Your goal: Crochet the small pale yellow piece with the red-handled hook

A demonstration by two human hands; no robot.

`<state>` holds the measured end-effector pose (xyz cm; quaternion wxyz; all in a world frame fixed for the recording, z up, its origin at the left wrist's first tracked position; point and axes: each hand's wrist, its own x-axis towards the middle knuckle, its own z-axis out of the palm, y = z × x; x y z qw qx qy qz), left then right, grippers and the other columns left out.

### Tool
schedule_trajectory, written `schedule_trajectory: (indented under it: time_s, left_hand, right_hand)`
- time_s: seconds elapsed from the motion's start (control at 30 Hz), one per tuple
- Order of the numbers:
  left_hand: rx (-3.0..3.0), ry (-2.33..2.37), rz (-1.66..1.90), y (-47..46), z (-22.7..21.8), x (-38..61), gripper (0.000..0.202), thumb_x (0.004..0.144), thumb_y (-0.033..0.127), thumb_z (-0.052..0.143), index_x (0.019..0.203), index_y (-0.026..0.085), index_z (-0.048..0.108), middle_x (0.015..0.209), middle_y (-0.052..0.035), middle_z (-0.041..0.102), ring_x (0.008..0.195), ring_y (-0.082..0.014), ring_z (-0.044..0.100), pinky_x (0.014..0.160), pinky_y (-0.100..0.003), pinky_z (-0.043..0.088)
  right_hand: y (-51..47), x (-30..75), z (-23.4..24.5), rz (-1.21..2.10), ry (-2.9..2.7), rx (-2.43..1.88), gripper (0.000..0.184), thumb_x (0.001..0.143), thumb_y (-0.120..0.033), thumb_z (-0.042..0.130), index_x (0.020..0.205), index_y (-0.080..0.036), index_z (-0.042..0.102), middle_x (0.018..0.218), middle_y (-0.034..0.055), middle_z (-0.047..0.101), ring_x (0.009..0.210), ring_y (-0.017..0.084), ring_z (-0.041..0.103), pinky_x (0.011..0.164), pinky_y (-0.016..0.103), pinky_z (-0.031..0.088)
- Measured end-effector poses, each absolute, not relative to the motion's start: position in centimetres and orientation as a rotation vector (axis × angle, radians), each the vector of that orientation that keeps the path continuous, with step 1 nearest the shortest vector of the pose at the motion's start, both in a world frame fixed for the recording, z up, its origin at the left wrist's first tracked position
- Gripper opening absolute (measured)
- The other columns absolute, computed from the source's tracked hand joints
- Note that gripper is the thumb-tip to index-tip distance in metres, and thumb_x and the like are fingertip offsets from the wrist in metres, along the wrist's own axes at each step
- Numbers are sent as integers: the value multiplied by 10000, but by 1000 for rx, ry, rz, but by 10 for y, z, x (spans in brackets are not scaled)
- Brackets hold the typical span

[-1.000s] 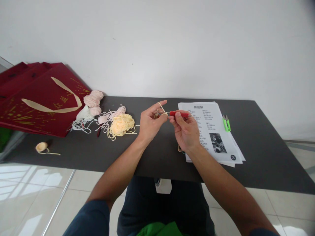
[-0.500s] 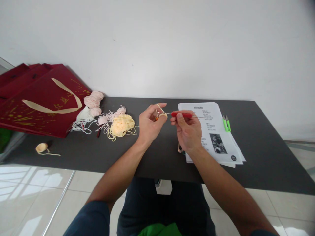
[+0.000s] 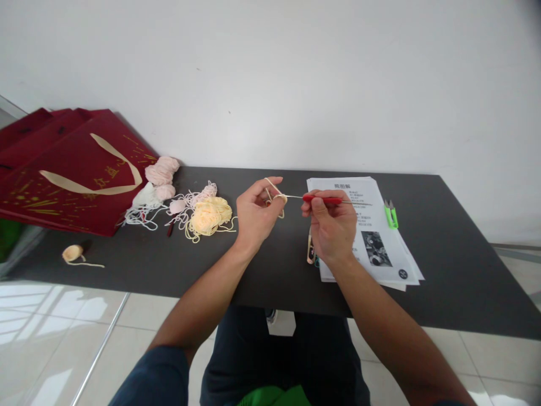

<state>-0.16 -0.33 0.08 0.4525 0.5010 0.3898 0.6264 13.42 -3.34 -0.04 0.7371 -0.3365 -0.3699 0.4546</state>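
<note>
My left hand (image 3: 258, 217) pinches cream yarn (image 3: 280, 197), with a strand looped over the raised index finger. In my right hand (image 3: 333, 228) is a crochet hook (image 3: 323, 200) with a red handle, held level by thumb and fingers. The hook's thin metal shaft reaches left to the yarn at my left fingertips; its tip is too small to make out. A pale yellow yarn ball (image 3: 209, 215) lies on the table to the left of my left hand, beside pink yarn (image 3: 202, 197).
Dark red paper bags (image 3: 76, 175) stand at the left, with pink skeins (image 3: 162, 171) and white yarn (image 3: 146, 198) beside them. A small cream crocheted piece (image 3: 72, 253) lies front left. Printed sheets (image 3: 380, 223) and green thread snips (image 3: 391, 214) are on the right of the black table (image 3: 456, 270).
My right hand has moved right with the crochet hook, away from my left hand, so more of the shaft shows between them. My left hand has shifted slightly left.
</note>
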Motion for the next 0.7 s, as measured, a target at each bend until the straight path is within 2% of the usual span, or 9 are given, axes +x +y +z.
schedule_trajectory:
  time_s: [0.37,0.7]
  left_hand:
    - [1265,1051,1579,-5,3,-2,307,771,155,742,1072,207,755,722,47,631,553,-70,544,486,-208,443]
    - [1252,1084,1589,-6,6,-1,296,775,190,770,1069,212,763,753,21,669,634,-93,567,559,-228,452]
  right_hand:
    - [-36,135,-2,812,-898,-775,140,860,-285,816,888,-275,679,905,-13,764,651,121,669,596,290,533]
    - [-37,132,-1,779,-882,-793,127,869,-292,812,900,-282,689,917,-12,765,658,123,685,603,294,552]
